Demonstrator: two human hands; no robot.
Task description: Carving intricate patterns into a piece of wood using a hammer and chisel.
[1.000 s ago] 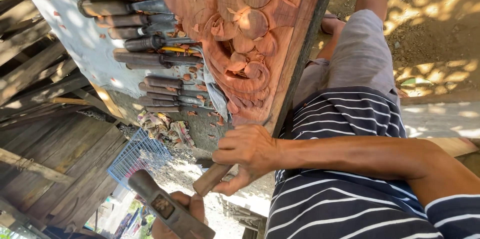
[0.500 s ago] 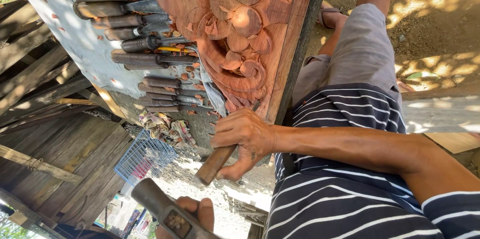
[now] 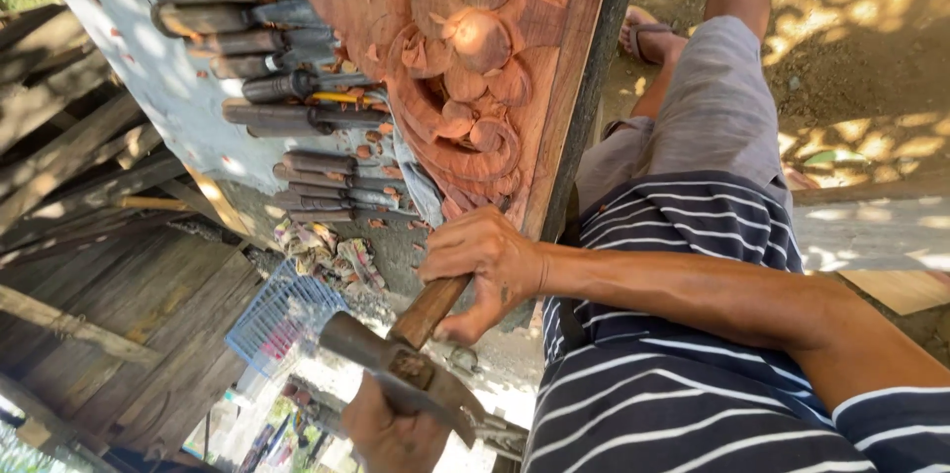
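Contact is now occurring between the mallet and the butt of the wooden tool handle. Half a second ago the mallet head was sitting lower and clear of the handle; it is now lying against the handle's end, so a strike on the tool is being delivered or has only just landed.

Nearest the camera, at the bottom edge, the left hand is gripping the mallet shaft with its fingers fully closed around it. Only part of this hand is showing.

Just beyond it, the right hand is wrapping tightly around the upper part of the wooden tool handle, with the fingers curled shut and no gap showing. The forearm is crossing over the striped shirt. The working end of the tool is hidden behind the hand; it is probably a chisel bearing on the lower edge of the carved panel, but the blade is not showing.

The carved panel is standing directly beyond the right hand, touching or nearly touching it, and is showing reddish wood with raised flower and scroll relief.

Farther off, a row of chisels is lying beside the panel on a pale surface. A blue wire cage is sitting below them. The person's sandalled foot is resting on the dirt ground, well apart from both hands.
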